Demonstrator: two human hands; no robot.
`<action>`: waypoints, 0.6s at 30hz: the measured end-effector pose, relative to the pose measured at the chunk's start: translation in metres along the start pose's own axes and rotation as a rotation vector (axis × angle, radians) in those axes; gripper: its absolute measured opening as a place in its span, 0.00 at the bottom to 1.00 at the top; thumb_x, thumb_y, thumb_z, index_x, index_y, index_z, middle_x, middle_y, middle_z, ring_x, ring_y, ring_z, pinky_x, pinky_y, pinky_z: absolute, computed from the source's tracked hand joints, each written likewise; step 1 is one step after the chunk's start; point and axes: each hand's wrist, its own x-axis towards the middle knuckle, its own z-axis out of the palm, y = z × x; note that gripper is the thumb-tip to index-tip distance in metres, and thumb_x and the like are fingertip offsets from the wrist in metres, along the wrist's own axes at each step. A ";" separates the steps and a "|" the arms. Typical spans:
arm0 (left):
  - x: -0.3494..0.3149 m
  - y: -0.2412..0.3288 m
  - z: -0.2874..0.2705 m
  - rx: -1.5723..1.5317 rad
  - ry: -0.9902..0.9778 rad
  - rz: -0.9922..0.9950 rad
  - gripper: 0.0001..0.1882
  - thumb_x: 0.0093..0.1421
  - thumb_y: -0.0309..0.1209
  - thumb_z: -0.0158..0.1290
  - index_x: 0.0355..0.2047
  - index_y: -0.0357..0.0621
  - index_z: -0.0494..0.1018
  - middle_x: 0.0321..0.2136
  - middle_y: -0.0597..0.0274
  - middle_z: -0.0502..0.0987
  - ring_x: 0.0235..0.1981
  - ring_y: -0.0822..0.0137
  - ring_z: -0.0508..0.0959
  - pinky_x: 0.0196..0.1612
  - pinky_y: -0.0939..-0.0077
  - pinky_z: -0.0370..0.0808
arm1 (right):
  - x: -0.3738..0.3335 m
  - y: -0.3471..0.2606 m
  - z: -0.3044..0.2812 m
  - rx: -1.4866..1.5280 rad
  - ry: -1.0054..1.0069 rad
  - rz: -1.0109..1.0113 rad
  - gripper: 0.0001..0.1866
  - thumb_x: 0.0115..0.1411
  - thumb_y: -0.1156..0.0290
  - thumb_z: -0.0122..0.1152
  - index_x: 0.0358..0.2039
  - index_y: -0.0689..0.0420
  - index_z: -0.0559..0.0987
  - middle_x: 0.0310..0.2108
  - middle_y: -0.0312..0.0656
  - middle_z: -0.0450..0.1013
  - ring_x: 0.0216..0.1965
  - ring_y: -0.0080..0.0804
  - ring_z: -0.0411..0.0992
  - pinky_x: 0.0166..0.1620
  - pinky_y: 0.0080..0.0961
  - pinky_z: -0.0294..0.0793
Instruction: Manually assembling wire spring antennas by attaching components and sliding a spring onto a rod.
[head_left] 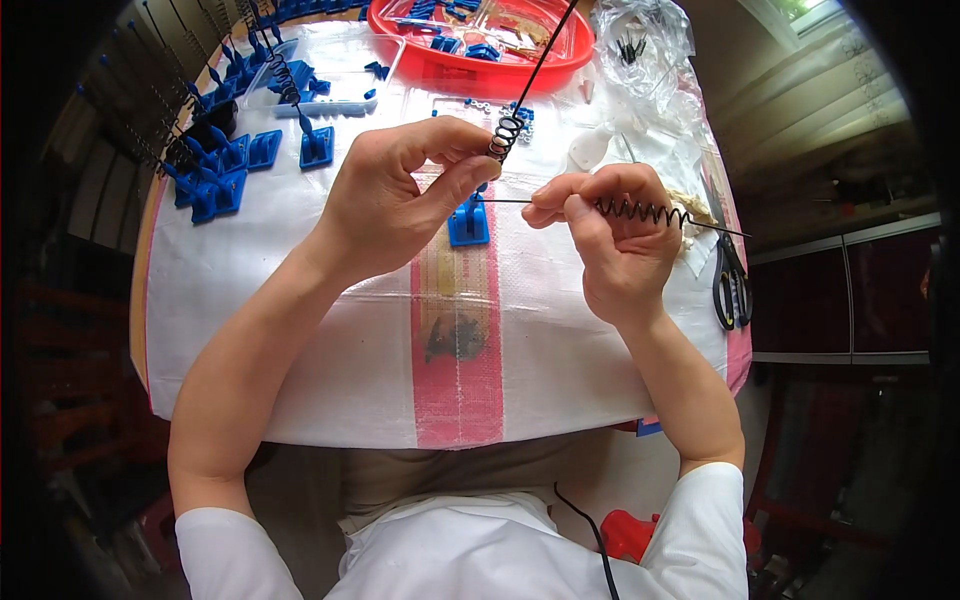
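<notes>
Near the middle of the table, my left hand (400, 195) pinches a black coil spring (507, 133) between thumb and fingers. A straight black rod (540, 70) rises from this coil up past the picture's top edge. Below those fingertips is a small blue plastic base (468, 226); whether the coil touches it I cannot tell. In my right hand (622, 235), fingers curl round a second black wire spring (645, 212). Its thin straight end points left at the blue base, and its other end sticks out to the right, past the palm.
Blue bases with upright black springs (215, 180) crowd the left side, and one stands apart (316, 147). Behind are a clear plastic tray (345, 105) and a red basin (480, 75) of blue parts. Plastic bags (640, 50) and black scissors (732, 290) lie at right.
</notes>
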 end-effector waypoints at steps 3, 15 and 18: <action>0.000 0.000 0.001 -0.011 0.014 0.005 0.08 0.60 0.22 0.59 0.40 0.36 0.79 0.32 0.61 0.83 0.33 0.74 0.80 0.39 0.78 0.77 | 0.000 -0.001 0.001 -0.002 -0.001 0.006 0.09 0.62 0.88 0.48 0.41 0.64 0.66 0.35 0.54 0.77 0.36 0.31 0.78 0.42 0.28 0.81; 0.000 0.002 0.000 -0.010 0.002 -0.010 0.08 0.60 0.22 0.59 0.40 0.36 0.79 0.32 0.62 0.82 0.33 0.74 0.80 0.38 0.79 0.77 | 0.000 -0.004 -0.002 -0.003 0.034 -0.025 0.10 0.62 0.88 0.48 0.42 0.64 0.66 0.35 0.54 0.77 0.36 0.31 0.78 0.42 0.28 0.81; 0.000 0.000 -0.001 0.019 -0.021 0.029 0.08 0.63 0.23 0.57 0.42 0.36 0.78 0.32 0.64 0.82 0.33 0.77 0.79 0.38 0.81 0.76 | 0.001 -0.009 -0.006 -0.033 0.044 -0.079 0.10 0.62 0.88 0.48 0.42 0.64 0.66 0.35 0.54 0.77 0.35 0.32 0.78 0.42 0.29 0.81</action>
